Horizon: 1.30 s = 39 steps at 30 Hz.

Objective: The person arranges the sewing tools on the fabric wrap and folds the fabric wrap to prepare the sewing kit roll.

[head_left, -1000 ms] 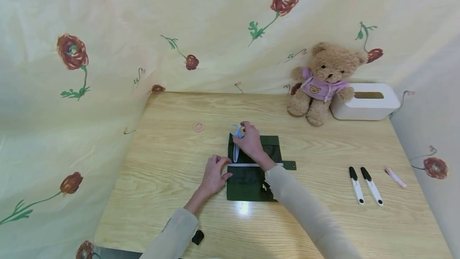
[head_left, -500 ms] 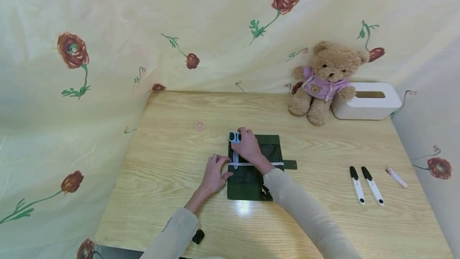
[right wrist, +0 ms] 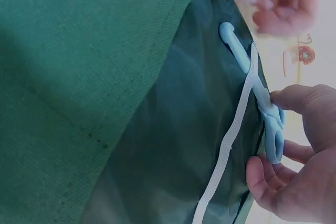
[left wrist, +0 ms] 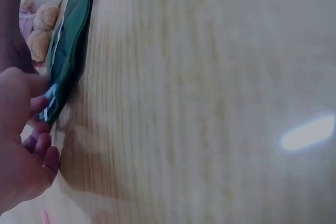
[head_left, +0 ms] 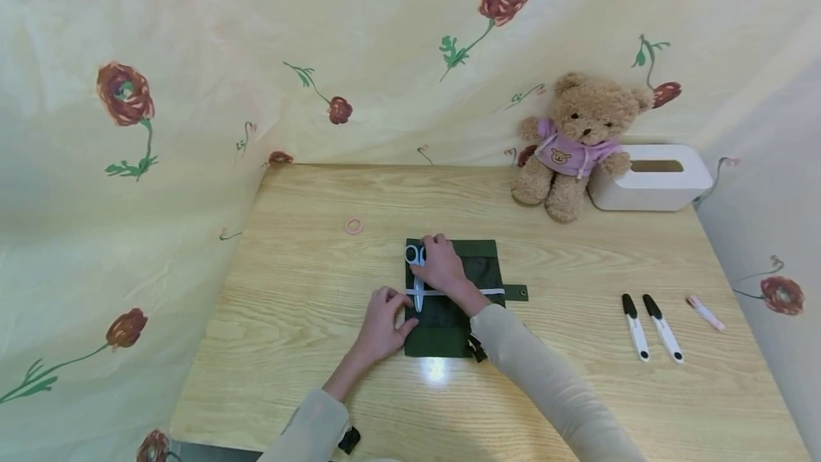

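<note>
A pair of light blue scissors (head_left: 418, 278) lies at the left side of a flat, dark green fabric case (head_left: 442, 343). Its blade end passes under the white elastic band (right wrist: 227, 142), tip towards the person. My right hand (head_left: 442, 263) holds the scissors near the handle loops; in the right wrist view the thumb is on one side and fingers lie by the loops. By the case's left edge is my left hand (head_left: 380, 325), thumb and fingers spread loosely near the band's end. In the left wrist view, its fingers (left wrist: 44, 148) are beside the case edge.
A pink ring (head_left: 354, 225) lies up left of the case. To the right are two white pens with black caps (head_left: 636, 327) and a small pink stick (head_left: 705, 312). A teddy bear (head_left: 577, 141) and a white tissue box (head_left: 654, 180) stand at the back right.
My right hand has moved the scissors towards the person, so the tip now reaches well past the elastic band. The left hand has shifted slightly down along the case edge, its thumb farther from the fingers.
</note>
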{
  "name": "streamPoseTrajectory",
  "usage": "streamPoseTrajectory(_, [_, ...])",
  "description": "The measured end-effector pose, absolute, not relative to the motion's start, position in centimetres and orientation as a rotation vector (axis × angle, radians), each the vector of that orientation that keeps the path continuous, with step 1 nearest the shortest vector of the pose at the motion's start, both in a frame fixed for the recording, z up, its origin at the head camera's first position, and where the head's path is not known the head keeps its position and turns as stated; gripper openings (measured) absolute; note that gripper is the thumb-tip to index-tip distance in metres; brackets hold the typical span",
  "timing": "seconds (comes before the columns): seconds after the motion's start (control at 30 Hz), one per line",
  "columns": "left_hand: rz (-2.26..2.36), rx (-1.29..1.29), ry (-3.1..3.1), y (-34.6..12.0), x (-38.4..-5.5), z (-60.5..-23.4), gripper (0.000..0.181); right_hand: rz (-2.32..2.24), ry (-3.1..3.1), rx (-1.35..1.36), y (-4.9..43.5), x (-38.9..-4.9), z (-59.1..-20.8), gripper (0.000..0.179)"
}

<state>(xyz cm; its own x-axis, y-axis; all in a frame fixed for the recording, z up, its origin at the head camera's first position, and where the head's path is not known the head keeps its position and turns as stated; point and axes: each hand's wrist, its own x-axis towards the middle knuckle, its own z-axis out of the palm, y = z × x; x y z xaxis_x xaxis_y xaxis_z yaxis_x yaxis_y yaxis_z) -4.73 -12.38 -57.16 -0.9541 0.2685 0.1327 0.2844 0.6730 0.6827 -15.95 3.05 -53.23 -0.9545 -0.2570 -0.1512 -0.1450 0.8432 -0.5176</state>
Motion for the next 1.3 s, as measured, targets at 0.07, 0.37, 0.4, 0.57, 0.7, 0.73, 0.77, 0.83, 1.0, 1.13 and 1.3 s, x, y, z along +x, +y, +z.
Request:
streamPoseTrajectory(0.07, [-1.170,-0.498,-2.918,-12.5,-4.0,-56.8,0.022,-0.753,2.804,-0.333,3.1,-15.9,-53.3,0.055])
streamPoseTrajectory(0.37, [-1.116,-0.530,-3.059,-12.6,-3.3,-56.1,0.017,-0.695,2.794,-0.442,3.4,-15.7,-53.6,0.054])
streamPoseTrajectory(0.4, [-1.123,-0.527,-3.061,-12.5,-3.3,-56.1,0.017,-0.688,2.789,-0.452,3.4,-15.7,-53.7,0.053])
streamPoseTrajectory(0.57, [-1.150,-0.515,-3.046,-12.3,-3.2,-56.2,0.019,-0.683,2.771,-0.489,3.7,-15.6,-53.7,0.051])
streamPoseTrajectory(0.7, [-1.162,-0.506,-3.030,-12.2,-3.2,-56.3,0.019,-0.680,2.754,-0.521,3.9,-15.5,-53.6,0.047])
streamPoseTrajectory(0.73, [-1.159,-0.509,-3.022,-12.2,-3.2,-56.3,0.019,-0.678,2.753,-0.537,4.0,-15.5,-53.5,0.044])
streamPoseTrajectory(0.77, [-1.162,-0.508,-3.018,-12.1,-3.2,-56.4,0.019,-0.677,2.753,-0.557,4.1,-15.4,-53.4,0.041])
streamPoseTrajectory(0.83, [-1.161,-0.510,-3.007,-12.1,-3.2,-56.5,0.020,-0.684,2.755,-0.596,4.3,-15.3,-53.3,0.034])
streamPoseTrajectory(1.0, [-1.167,-0.508,-3.004,-12.1,-3.3,-56.7,0.021,-0.716,2.742,-0.665,4.7,-15.0,-52.9,0.026])
streamPoseTrajectory(1.13, [-1.158,-0.519,-2.992,-12.1,-3.3,-56.8,0.020,-0.710,2.725,-0.681,4.9,-14.9,-52.8,0.027])
streamPoseTrajectory(1.3, [-1.166,-0.514,-2.963,-11.9,-3.3,-56.9,0.020,-0.706,2.713,-0.702,5.2,-14.9,-52.8,0.027])
